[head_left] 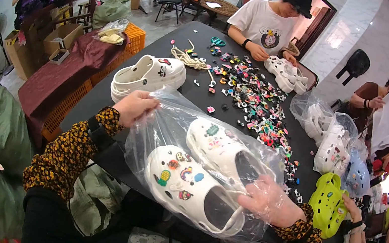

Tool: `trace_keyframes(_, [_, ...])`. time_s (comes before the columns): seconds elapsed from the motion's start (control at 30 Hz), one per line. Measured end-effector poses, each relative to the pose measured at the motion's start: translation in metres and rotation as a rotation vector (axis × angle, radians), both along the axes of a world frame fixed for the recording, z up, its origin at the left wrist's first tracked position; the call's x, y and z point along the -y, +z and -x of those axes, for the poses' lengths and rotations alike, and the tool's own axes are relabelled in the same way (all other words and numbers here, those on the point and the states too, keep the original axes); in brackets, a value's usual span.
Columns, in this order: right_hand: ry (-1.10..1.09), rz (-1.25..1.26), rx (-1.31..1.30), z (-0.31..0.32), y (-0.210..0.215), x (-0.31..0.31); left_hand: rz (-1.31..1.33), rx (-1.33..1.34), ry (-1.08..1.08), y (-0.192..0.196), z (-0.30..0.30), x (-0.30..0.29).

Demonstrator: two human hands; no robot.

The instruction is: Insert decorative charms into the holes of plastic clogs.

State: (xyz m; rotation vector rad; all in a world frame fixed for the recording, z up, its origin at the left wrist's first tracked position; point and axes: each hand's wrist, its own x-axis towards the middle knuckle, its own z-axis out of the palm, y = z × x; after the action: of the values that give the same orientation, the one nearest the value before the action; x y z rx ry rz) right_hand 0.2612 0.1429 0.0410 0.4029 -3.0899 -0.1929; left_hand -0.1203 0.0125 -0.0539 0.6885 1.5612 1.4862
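A pair of white clogs (pixel 177 170) with colourful charms lies inside a clear plastic bag (pixel 169 105), held over the near edge of the black table. My left hand (pixel 134 108) is closed on the bag's upper left part. My right hand (pixel 269 200) shows through the plastic, its fingers closed round the clogs' heel straps at the right. Both toes point up and to the left. Just beyond my left hand, another pair of white clogs (pixel 147 79) stands on the table.
Many small charms (pixel 258 106) spread over the black table (pixel 194 45), near a cord bundle (pixel 189 59) and teal scissors (pixel 218 41). Across it a person handles white clogs (pixel 286 75). Bagged clogs (pixel 333 149) line the right edge; another person's hand (pixel 353 206) touches green clogs (pixel 327 203).
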Motion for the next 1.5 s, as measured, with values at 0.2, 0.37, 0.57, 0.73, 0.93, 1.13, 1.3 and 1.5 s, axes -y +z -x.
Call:
trace_keyframes(0.2, [-0.028,0.091,0.042,-0.011,-0.004,-0.001,0.093,-0.154,0.072,0.009,-0.001,0.004])
trace_keyframes(0.37, [-0.075,0.246,0.138,-0.021,0.0,0.0,0.078,-0.244,0.142,-0.001,0.015,0.005])
trace_keyframes(0.57, [-0.137,0.386,0.251,-0.047,0.007,-0.007,-0.147,-0.197,0.317,-0.013,0.055,0.014])
trace_keyframes(0.73, [-0.185,0.408,0.214,-0.059,0.007,-0.018,0.0,-0.423,0.269,0.002,0.056,0.044])
trace_keyframes(0.93, [-0.218,0.418,0.11,-0.066,0.035,-0.01,0.237,-0.877,-0.088,-0.004,0.043,0.058])
trace_keyframes(1.13, [-0.254,0.56,-0.114,-0.103,0.051,-0.042,0.494,-1.074,-0.093,0.013,0.042,0.064])
trace_keyframes(1.3, [-0.488,0.711,-0.348,-0.136,0.059,-0.055,0.263,-1.068,-0.183,0.002,0.04,0.071])
trace_keyframes(1.5, [-0.876,0.756,-0.49,-0.165,0.079,-0.036,0.216,-1.014,-0.093,0.01,0.042,0.033])
